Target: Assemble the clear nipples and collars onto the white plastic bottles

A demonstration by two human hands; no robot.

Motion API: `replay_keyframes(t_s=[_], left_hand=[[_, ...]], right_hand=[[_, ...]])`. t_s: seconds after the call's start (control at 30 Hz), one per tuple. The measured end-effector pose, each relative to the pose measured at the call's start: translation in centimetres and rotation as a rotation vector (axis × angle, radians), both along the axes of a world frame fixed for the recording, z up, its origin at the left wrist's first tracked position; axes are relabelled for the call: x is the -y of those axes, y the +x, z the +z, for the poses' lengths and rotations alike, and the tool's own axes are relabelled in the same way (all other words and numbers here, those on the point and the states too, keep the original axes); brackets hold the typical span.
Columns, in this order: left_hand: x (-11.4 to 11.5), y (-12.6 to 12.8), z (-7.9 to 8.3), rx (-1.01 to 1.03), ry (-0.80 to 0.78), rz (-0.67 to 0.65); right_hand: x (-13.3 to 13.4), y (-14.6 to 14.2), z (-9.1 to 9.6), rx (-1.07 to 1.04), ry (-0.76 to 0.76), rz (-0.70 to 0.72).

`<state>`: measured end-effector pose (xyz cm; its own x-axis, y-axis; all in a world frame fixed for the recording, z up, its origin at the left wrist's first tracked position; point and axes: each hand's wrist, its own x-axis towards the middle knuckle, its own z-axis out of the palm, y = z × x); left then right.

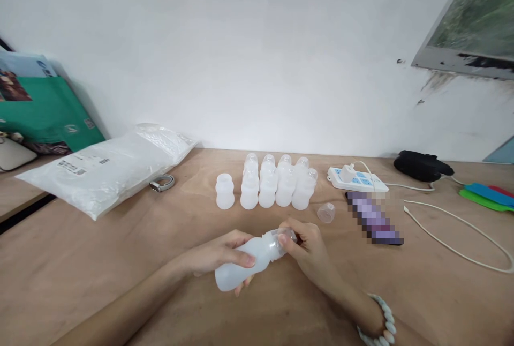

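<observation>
My left hand [219, 255] is wrapped round the body of a translucent white plastic bottle [235, 268], held tilted just above the wooden table [100, 260]. My right hand [309, 252] pinches the clear cap [286, 239] at the bottle's neck. Behind them stand several capped white bottles [277, 185] in rows, with one uncapped bottle [224, 191] at their left. A loose clear cap [326, 212] lies on the table to the right of the rows.
A white plastic bag [108, 166] lies at the left with a roll of tape [162, 182] beside it. A power strip [357, 179], a phone [375, 217], white cables [461, 233] and a black object [421, 165] sit at the right. Green packaging [44, 115] leans against the wall.
</observation>
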<state>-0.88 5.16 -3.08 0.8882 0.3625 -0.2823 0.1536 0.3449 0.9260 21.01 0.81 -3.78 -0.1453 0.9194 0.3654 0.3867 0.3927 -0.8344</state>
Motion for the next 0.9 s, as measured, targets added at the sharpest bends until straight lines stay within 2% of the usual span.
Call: replay_keyframes(t_s=[0.07,0.17,0.27,0.37,0.5,0.57,0.63,0.7,0.77,0.83,0.9], left_hand=[[0.0,0.0,0.1,-0.001,0.006,0.012],[0.1,-0.2,0.0,0.018,-0.022,-0.022],[0.1,-0.4,-0.1,0.006,-0.030,-0.052],[0.0,-0.6,-0.5,0.036,-0.014,0.002],[-0.3,-0.6,-1.1,0.159,0.010,0.188],[-0.5,-0.6,-1.3,0.221,0.035,0.265],[-0.8,-0.6,-1.4,0.261,0.060,0.316],[-0.9,-0.6,-1.4,0.263,0.077,0.341],[-0.9,-0.5,-1.5,0.247,0.087,0.340],[-0.8,-0.5,-1.5,0.234,0.085,0.324],[-0.8,-0.4,-1.6,0.233,0.080,0.315]], right_hand=[[0.0,0.0,0.0,0.015,0.003,-0.011],[-0.3,0.4,0.0,-0.071,-0.055,0.028],[-1.0,1.5,0.1,-0.158,-0.075,-0.058],[-1.7,3.1,0.7,-0.119,0.004,-0.252],[-2.8,6.0,1.8,0.019,0.234,-0.645],[-3.6,7.7,2.1,0.097,0.329,-0.794],[-4.5,9.4,1.9,0.226,0.306,-0.884],[-5.1,10.7,1.4,0.391,0.155,-0.886],[-5.5,11.5,0.9,0.505,0.018,-0.830],[-5.5,11.9,0.7,0.545,-0.030,-0.785],[-5.4,11.9,0.9,0.528,0.004,-0.796]])
